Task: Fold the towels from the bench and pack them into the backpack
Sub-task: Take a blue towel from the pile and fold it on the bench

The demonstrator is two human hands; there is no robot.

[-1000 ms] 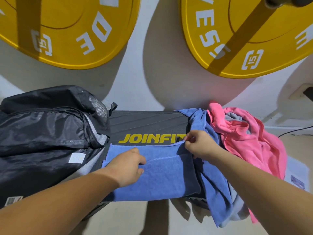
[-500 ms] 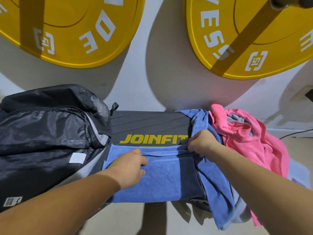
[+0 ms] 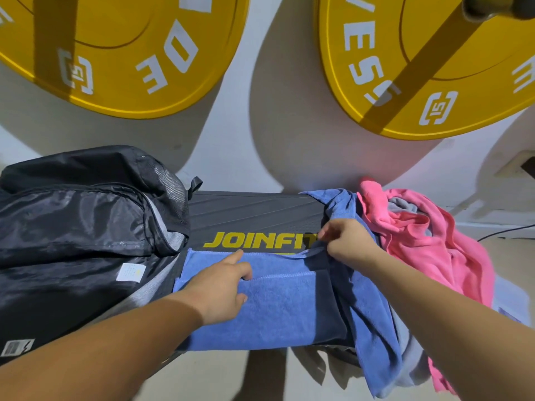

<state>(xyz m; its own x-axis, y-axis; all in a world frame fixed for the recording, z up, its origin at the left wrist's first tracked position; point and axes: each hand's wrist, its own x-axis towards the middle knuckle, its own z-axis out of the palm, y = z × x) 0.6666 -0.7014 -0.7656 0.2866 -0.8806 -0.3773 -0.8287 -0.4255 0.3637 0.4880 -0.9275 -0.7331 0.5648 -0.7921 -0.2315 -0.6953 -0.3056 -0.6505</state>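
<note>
A blue towel [image 3: 278,311] lies partly folded on the black bench [image 3: 254,212], its right part hanging over the bench's front edge. My left hand [image 3: 223,287] rests on the folded part, index finger stretched toward the far hem, other fingers curled at the fold's edge. My right hand [image 3: 347,244] pinches the towel's far hem at the right. A pink towel [image 3: 428,244] is heaped at the bench's right end, with a grey towel [image 3: 402,205] showing inside it. The black backpack [image 3: 78,227] lies on the bench's left end, its zip opening facing the towel.
Two yellow weight plates [image 3: 121,53] [image 3: 419,68] lean on the white wall behind the bench. A black cable [image 3: 503,231] runs along the floor at the right. Pale floor shows below the bench's front edge.
My left hand has loosened from a curled hold and now points its index finger along the towel. My right hand has stayed at the far hem, drawing it slightly right.
</note>
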